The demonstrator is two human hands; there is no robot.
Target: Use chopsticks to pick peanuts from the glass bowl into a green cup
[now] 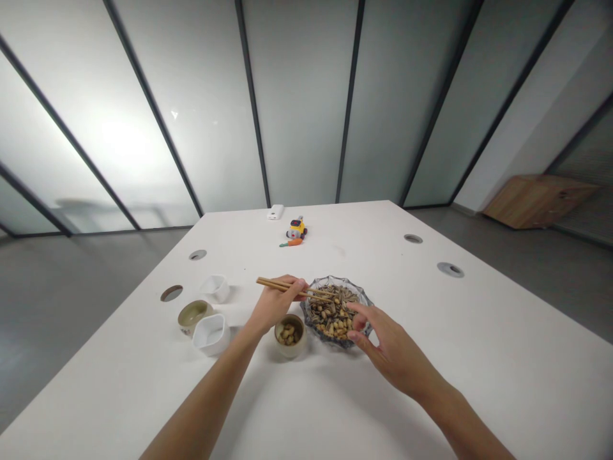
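Note:
Wooden chopsticks are gripped in my left hand, their tips over the seeds in a clear glass bowl. That bowl holds striped seeds and tan nuts. At its right rim is my right hand, with thumb and forefinger apart over the contents and nothing visible between them. A small round cup with several nuts inside stands just left of the glass bowl, beside my left wrist.
On the left stand two white containers and a green-brown cup. Farther back lie a yellow toy vehicle, an orange toy carrot and a white box. The white table has round holes near both sides.

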